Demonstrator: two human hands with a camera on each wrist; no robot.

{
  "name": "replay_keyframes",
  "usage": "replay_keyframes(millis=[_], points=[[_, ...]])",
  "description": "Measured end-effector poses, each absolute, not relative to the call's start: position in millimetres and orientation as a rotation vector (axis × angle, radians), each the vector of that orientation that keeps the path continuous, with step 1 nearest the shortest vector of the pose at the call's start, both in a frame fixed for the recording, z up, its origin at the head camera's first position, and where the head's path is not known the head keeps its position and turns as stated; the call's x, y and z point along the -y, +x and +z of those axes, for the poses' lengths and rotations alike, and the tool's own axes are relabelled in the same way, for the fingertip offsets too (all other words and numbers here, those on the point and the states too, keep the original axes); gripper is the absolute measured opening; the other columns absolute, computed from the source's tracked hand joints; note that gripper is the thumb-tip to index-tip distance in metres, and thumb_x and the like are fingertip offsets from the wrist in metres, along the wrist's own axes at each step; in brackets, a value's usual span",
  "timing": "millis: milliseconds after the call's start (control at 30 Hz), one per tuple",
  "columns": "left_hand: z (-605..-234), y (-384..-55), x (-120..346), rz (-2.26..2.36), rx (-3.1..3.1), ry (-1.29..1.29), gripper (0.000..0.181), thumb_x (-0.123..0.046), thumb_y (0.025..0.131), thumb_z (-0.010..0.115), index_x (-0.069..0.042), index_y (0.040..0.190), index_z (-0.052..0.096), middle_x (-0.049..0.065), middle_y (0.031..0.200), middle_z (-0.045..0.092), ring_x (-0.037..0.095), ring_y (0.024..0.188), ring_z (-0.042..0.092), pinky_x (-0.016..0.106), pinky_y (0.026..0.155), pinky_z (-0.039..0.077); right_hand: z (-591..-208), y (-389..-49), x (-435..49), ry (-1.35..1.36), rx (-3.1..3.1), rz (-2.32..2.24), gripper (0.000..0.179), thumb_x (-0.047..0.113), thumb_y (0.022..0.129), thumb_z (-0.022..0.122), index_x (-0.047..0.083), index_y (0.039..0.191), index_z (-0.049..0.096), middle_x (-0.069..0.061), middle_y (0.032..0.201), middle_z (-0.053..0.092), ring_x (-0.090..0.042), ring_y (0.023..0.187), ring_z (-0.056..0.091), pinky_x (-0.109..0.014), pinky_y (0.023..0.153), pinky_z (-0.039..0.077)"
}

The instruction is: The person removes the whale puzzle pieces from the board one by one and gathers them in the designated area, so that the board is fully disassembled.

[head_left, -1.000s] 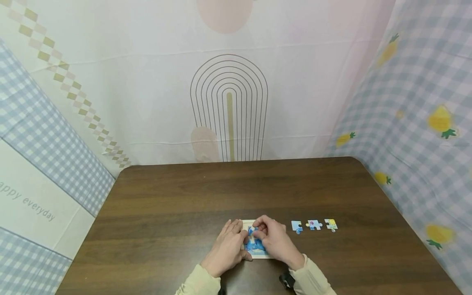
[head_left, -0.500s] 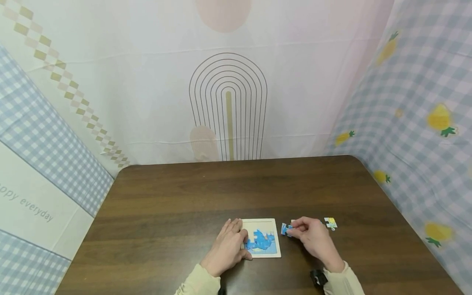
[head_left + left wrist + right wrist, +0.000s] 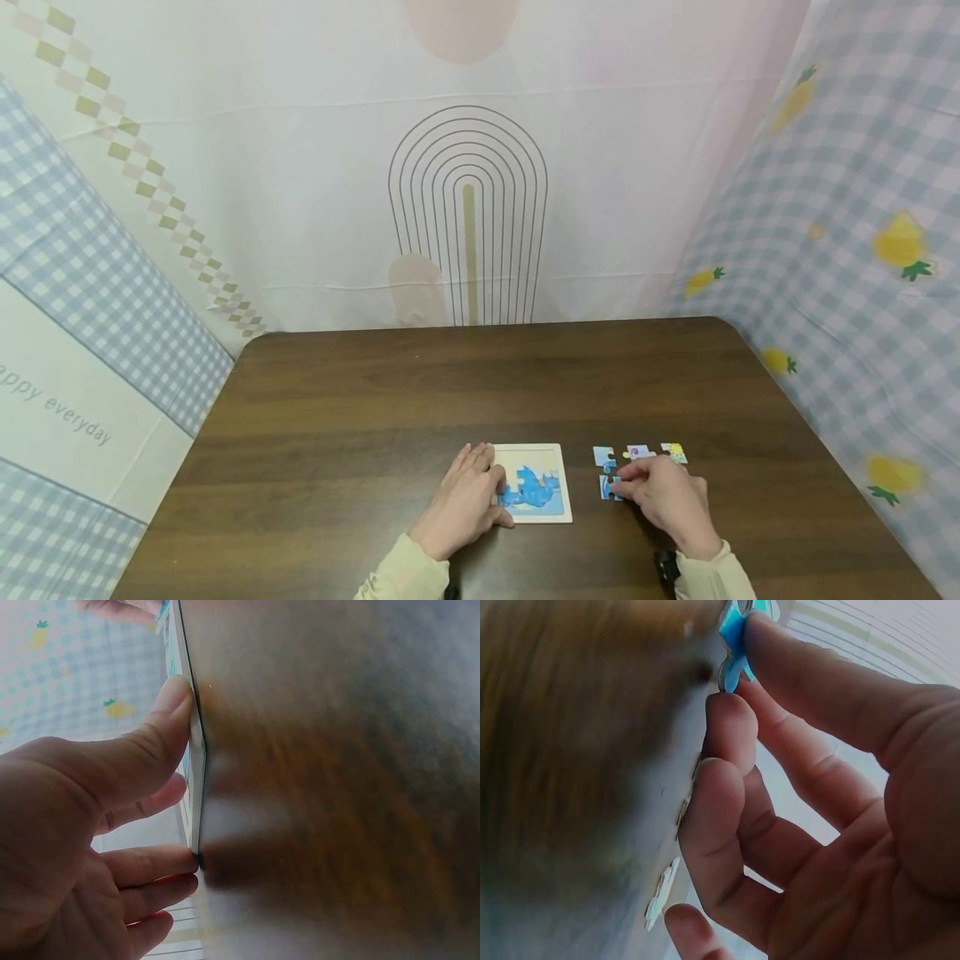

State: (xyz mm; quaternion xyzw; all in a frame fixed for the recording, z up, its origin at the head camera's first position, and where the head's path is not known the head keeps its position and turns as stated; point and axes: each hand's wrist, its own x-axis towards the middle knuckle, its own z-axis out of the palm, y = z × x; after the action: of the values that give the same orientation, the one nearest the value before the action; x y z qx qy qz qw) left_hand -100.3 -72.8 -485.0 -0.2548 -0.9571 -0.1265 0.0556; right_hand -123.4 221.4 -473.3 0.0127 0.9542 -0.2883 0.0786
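Note:
A square jigsaw tray (image 3: pixel 566 483) with a pale rim lies near the table's front. Blue picture pieces (image 3: pixel 534 490) fill its lower part, and bare pale backing shows above them. My left hand (image 3: pixel 467 500) holds the tray's near left corner, its thumb along the near edge and fingers by the left side. To the right, my right hand (image 3: pixel 667 498) pinches a blue jigsaw piece (image 3: pixel 733 646) between thumb and fingertips, low over the table. Just beyond it lies a light-blue jigsaw piece (image 3: pixel 603 455); a piece with a pink swirl (image 3: pixel 638 451) is partly behind the fingers.
At the row's right end lies a jigsaw piece with yellow (image 3: pixel 675 452). The brown wooden table (image 3: pixel 360 400) reaches back to a pale patterned cloth (image 3: pixel 330 208). A checked cloth with pineapples (image 3: pixel 840 250) hangs along the right side.
My right hand has moved off the tray to the right, carrying the blue jigsaw piece to beside the loose pieces. The left hand has stayed at the tray's corner.

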Motion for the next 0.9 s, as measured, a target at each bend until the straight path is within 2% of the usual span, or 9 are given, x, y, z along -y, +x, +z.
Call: replay_keyframes(millis=[133, 267, 433, 600, 900], points=[[-484.1, -100.5, 72.1, -0.393, 2.920, -0.773, 0.038, -0.043, 0.070, 0.083, -0.015, 0.079, 0.060, 0.003, 0.101, 0.052, 0.029, 0.121, 0.051, 0.048, 0.109, 0.036, -474.5, -123.2, -218.6, 0.012, -2.857, -0.858, 0.003, 0.020, 0.084, 0.073, 0.019, 0.082, 0.074, 0.009, 0.079, 0.072, -0.025, 0.091, 0.066, -0.061, 0.088, 0.029], [-484.7, -100.7, 71.7, -0.390, 2.923, -0.768, 0.038, -0.043, 0.070, 0.084, -0.015, 0.079, 0.060, 0.003, 0.102, 0.053, 0.029, 0.122, 0.051, 0.048, 0.109, 0.036, -475.5, -124.1, -217.7, -0.012, -2.847, -0.875, 0.009, 0.010, 0.085, 0.067, 0.017, 0.083, 0.072, 0.009, 0.079, 0.072, -0.027, 0.094, 0.067, -0.063, 0.092, 0.029], [-486.5, -101.5, 71.5, -0.368, 2.919, -0.763, 0.039, -0.044, 0.069, 0.083, -0.015, 0.079, 0.059, 0.004, 0.105, 0.054, 0.029, 0.122, 0.051, 0.048, 0.109, 0.036, -476.1, -125.5, -218.4, 0.016, -2.830, -0.874, 0.011, 0.008, 0.086, 0.065, 0.016, 0.083, 0.072, 0.009, 0.079, 0.072, -0.028, 0.096, 0.066, -0.063, 0.091, 0.028], [-487.5, -102.1, 71.6, -0.373, 2.914, -0.765, 0.039, -0.045, 0.069, 0.084, -0.015, 0.079, 0.059, 0.005, 0.104, 0.055, 0.030, 0.122, 0.052, 0.049, 0.108, 0.036, -476.4, -125.6, -219.6, 0.042, -2.846, -0.851, 0.005, 0.015, 0.085, 0.071, 0.017, 0.079, 0.071, 0.010, 0.077, 0.070, -0.022, 0.087, 0.065, -0.063, 0.087, 0.032], [-488.3, -101.1, 71.9, -0.385, 2.928, -0.757, 0.039, -0.045, 0.070, 0.083, -0.015, 0.080, 0.061, 0.002, 0.098, 0.051, 0.030, 0.121, 0.052, 0.049, 0.109, 0.036, -477.6, -124.5, -220.1, 0.054, -2.849, -0.830, 0.014, 0.028, 0.081, 0.078, 0.019, 0.075, 0.070, 0.012, 0.071, 0.066, -0.012, 0.074, 0.058, -0.061, 0.087, 0.031]])
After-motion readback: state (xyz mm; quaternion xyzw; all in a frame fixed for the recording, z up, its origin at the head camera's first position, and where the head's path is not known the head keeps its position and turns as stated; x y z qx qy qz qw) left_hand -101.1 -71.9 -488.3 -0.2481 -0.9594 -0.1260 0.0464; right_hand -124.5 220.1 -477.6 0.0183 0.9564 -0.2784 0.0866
